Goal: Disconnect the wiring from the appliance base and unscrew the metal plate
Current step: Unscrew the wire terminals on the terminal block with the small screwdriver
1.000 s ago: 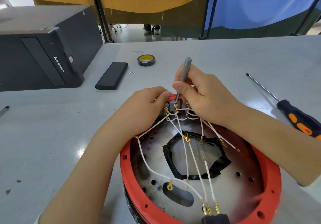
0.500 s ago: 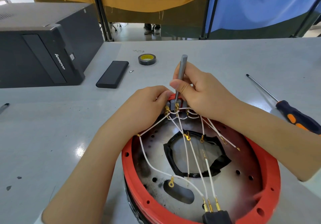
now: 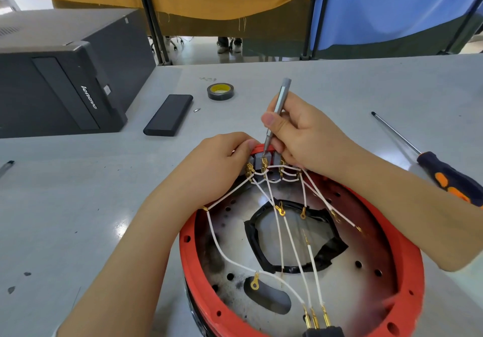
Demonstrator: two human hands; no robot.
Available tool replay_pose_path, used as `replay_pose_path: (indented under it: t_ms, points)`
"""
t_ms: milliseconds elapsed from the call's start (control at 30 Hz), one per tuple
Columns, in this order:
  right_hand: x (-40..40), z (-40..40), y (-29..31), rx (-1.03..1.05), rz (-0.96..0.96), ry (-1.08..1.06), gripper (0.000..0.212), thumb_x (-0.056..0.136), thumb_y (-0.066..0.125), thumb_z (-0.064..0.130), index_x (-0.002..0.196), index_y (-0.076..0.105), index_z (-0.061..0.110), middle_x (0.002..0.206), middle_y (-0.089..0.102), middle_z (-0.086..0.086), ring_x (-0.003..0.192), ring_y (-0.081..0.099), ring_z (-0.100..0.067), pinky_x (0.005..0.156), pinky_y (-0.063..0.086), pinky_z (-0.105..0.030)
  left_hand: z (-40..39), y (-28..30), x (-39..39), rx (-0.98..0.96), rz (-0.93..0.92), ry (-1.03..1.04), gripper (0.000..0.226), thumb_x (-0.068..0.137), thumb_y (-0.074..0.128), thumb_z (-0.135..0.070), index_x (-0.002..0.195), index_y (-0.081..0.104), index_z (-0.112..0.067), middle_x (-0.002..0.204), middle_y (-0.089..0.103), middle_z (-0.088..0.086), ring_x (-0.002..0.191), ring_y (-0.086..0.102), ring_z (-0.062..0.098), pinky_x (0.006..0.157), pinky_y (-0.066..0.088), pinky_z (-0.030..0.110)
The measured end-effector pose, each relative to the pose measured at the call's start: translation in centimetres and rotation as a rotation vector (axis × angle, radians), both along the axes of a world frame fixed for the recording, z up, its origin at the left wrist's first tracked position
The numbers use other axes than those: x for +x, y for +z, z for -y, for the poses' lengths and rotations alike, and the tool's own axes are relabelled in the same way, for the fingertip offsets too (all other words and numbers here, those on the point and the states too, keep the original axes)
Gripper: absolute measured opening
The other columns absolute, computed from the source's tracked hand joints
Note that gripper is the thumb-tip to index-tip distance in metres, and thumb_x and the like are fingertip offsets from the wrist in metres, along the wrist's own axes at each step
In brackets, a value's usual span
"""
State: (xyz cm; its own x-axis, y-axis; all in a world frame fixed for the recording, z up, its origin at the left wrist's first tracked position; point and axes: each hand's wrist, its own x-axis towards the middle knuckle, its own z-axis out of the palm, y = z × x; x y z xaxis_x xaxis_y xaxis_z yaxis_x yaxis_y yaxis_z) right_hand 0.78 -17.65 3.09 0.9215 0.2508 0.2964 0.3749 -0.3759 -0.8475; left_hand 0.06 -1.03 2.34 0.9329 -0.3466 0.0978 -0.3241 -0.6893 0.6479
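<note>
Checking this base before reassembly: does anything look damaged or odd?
Yes. The metal plate shows dark scorch-like patches near its left edge, and black tape sits crumpled, unevenly wrapped round the central opening. Several ring terminals hang loose.

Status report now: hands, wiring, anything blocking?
Right hand grips slim grey screwdriver, tip at terminal block. Left hand steadies red base rim. White wires attached at block. Nothing blocking.

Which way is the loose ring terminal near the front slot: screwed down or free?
Free. The ring terminal hangs off its white wire over the dark slot, with no screw through its eye.
</note>
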Motion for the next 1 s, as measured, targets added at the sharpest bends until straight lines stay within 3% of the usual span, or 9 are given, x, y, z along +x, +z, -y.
replay_pose_path:
  t_ms: [267,400,567,733,867,1000]
  points:
    - [-0.5,-0.3,0.2,-0.137,0.1,-0.032,0.015,0.098,0.047,0.027,0.084,0.045,0.032,0.056,0.052,0.007,0.045,0.05,0.0,0.05,0.039,-0.01,-0.1,-0.2,0.2,-0.015,0.007,-0.011,0.028,0.1,0.036,-0.033,0.086,0.06,-0.037,0.069,0.059,-0.011,0.067,0.052,-0.005,0.056,0.036,0.007]
    - [0.2,-0.4,0.8,-0.108,-0.057,-0.041,0.015,0.099,0.045,0.027,0.084,0.043,0.026,0.061,0.051,-0.011,0.03,0.04,-0.006,0.036,0.031,-0.011,0.0,-0.1,0.1,0.007,0.001,0.0,0.03,0.1,0.035,-0.034,0.098,0.064,-0.03,0.085,0.066,-0.008,0.082,0.056,0.001,0.07,0.04,0.012]
    - [1.1,-0.6,1.4,-0.116,-0.198,-0.007,0.014,0.1,0.044,0.029,0.086,0.045,0.025,0.058,0.051,-0.007,0.025,0.034,-0.007,0.032,0.03,-0.017,0.1,0.0,0.1,0.012,-0.008,0.005,0.03,0.101,0.035,-0.034,0.102,0.064,-0.027,0.091,0.067,-0.003,0.086,0.058,0.008,0.079,0.043,0.02]
    - [0.3,-0.3,0.5,-0.038,-0.053,-0.029,0.013,0.099,0.045,0.025,0.086,0.045,0.023,0.057,0.051,-0.005,0.029,0.042,-0.004,0.035,0.031,-0.01,0.1,-0.1,0.1,0.018,-0.009,0.007,0.03,0.1,0.035,-0.036,0.1,0.064,-0.03,0.088,0.066,-0.007,0.083,0.057,0.003,0.074,0.042,0.013]
    - [-0.3,-0.2,0.3,-0.041,0.058,-0.015,0.014,0.099,0.046,0.023,0.086,0.045,0.027,0.058,0.051,0.005,0.039,0.049,0.001,0.042,0.036,-0.009,0.0,-0.1,0.1,0.009,-0.005,0.0,0.03,0.101,0.035,-0.035,0.098,0.064,-0.031,0.086,0.066,-0.008,0.082,0.057,0.002,0.074,0.043,0.017]
    - [-0.6,-0.4,0.4,-0.151,0.121,-0.013,0.016,0.099,0.046,0.026,0.084,0.043,0.032,0.059,0.051,0.009,0.048,0.051,0.003,0.051,0.039,-0.009,0.0,-0.2,0.1,0.012,-0.001,-0.002,0.028,0.101,0.035,-0.034,0.093,0.062,-0.034,0.074,0.061,-0.011,0.07,0.053,-0.002,0.058,0.036,0.011]
